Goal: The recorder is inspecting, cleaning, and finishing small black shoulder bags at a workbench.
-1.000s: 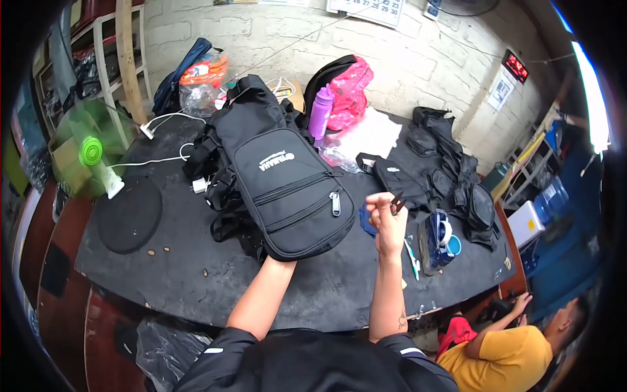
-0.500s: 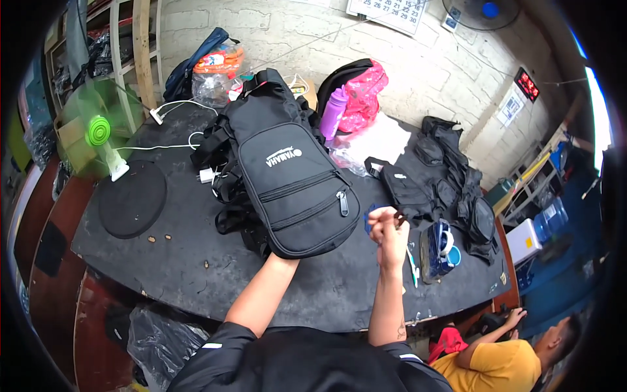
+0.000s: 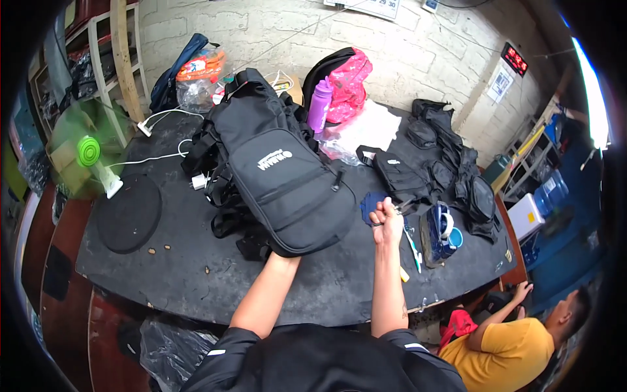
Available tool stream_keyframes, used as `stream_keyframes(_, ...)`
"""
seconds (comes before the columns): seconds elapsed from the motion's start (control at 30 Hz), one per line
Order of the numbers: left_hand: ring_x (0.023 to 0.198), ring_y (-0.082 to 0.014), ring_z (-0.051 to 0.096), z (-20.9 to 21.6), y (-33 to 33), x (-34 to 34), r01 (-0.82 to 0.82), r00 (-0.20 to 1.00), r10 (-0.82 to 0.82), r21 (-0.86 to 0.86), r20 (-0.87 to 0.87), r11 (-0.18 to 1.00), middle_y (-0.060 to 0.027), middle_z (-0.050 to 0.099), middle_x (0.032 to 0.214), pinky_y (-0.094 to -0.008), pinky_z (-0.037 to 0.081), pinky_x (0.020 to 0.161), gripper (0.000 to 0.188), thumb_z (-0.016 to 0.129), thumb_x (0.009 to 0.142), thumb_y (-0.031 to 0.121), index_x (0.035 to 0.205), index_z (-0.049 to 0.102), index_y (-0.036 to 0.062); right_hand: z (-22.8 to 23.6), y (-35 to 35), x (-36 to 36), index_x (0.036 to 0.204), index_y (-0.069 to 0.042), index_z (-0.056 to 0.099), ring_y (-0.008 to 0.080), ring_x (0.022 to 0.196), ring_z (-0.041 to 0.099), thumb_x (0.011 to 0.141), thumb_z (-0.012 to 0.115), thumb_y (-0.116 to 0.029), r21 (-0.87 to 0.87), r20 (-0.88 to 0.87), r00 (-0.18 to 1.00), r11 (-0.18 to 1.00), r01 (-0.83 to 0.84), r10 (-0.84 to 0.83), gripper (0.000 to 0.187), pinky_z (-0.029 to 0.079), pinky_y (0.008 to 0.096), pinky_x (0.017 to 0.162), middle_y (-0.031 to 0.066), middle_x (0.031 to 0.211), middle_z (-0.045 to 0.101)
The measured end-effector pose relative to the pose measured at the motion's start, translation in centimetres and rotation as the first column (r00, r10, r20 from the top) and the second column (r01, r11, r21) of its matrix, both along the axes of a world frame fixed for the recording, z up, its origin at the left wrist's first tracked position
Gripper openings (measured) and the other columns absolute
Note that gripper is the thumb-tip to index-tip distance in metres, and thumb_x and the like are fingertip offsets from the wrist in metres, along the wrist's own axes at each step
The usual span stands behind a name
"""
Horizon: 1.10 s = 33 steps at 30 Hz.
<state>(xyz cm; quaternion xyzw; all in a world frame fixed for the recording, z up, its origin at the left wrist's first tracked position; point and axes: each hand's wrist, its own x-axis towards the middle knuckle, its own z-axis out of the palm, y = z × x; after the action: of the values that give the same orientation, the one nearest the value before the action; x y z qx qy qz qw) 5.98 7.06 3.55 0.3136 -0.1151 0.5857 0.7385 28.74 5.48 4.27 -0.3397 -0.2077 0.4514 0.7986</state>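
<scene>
Fan (image 3: 89, 151), green with blurred blades, stands at the left of the black surface (image 3: 176, 277). Beside its base lies a round black disc (image 3: 129, 212). Next, a white plug (image 3: 199, 181) sits just beside the black backpack (image 3: 281, 179), which lies at the middle of the surface, front panel up, its straps out to the left. The left forearm (image 3: 266, 294) passes under the backpack's near end; the left hand is hidden there, so its opening and grip cannot be told. Behind the backpack stand a purple bottle (image 3: 319, 106) and a pink bag (image 3: 350, 88). Right of the backpack, near a dark blue cloth (image 3: 369, 208), the right hand (image 3: 388, 225) is raised, fingers curled closed around small thread snips (image 3: 405, 208), with 1 dark ring worn. Farther right: 1 light blue cup (image 3: 455, 238) and black bags (image 3: 482, 201).
</scene>
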Motion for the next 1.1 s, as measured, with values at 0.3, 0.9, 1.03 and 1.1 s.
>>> stream_keyframes(0.3,0.129,-0.0292,0.037,1.5,-0.1,-0.2,-0.049,0.998,0.044,-0.103,-0.048,0.994,-0.0100,0.035,0.144,-0.0440,0.030,0.108,0.058,0.034,0.096,0.045,0.140,0.033,0.0084,7.0,-4.8,-7.7,0.067,-0.006,0.055,0.0024,0.054,0.041,0.083,0.068,-0.018,0.014,0.843,0.537,0.998,0.057,-0.043,0.024,0.031,0.0197,0.050,-0.0055,0.060,0.048)
stream_keyframes(0.9,0.128,-0.0291,0.039,2.1,1.7,0.7,0.142,0.974,-0.129,-0.054,0.186,0.988,-0.0103,0.039,0.141,-0.0434,0.032,0.107,0.056,0.035,0.096,0.044,0.139,0.035,0.0095,7.3,-7.2,-8.8,0.093,-0.006,0.069,0.0043,0.064,0.042,0.062,0.078,0.006,0.340,0.867,0.439,0.924,-0.177,-0.235,0.034,0.033,0.0178,0.053,0.0023,0.096,0.049)
stream_keyframes(1.03,0.124,-0.0264,0.042,-0.2,4.1,2.5,0.255,0.919,-0.271,0.092,0.286,0.963,-0.0101,0.043,0.137,-0.0406,0.035,0.104,0.051,0.036,0.096,0.040,0.136,0.038,0.0084,5.9,-5.8,-9.6,0.084,-0.001,0.064,0.0113,0.071,0.052,0.071,0.064,0.011,0.399,0.875,0.372,0.896,-0.196,-0.309,0.019,0.042,0.0219,0.059,0.0068,0.092,0.051)
stream_keyframes(1.1,0.123,-0.0257,0.042,-1.4,4.5,2.8,0.258,0.911,-0.298,0.171,0.285,0.951,-0.0099,0.044,0.136,-0.0399,0.035,0.104,0.050,0.036,0.096,0.039,0.135,0.039,0.0084,6.0,-5.5,-9.9,0.074,0.001,0.053,0.0189,0.075,0.054,0.076,0.052,0.010,0.412,0.889,0.261,0.906,-0.100,-0.376,0.009,0.044,0.0281,0.064,0.0098,0.083,0.052)
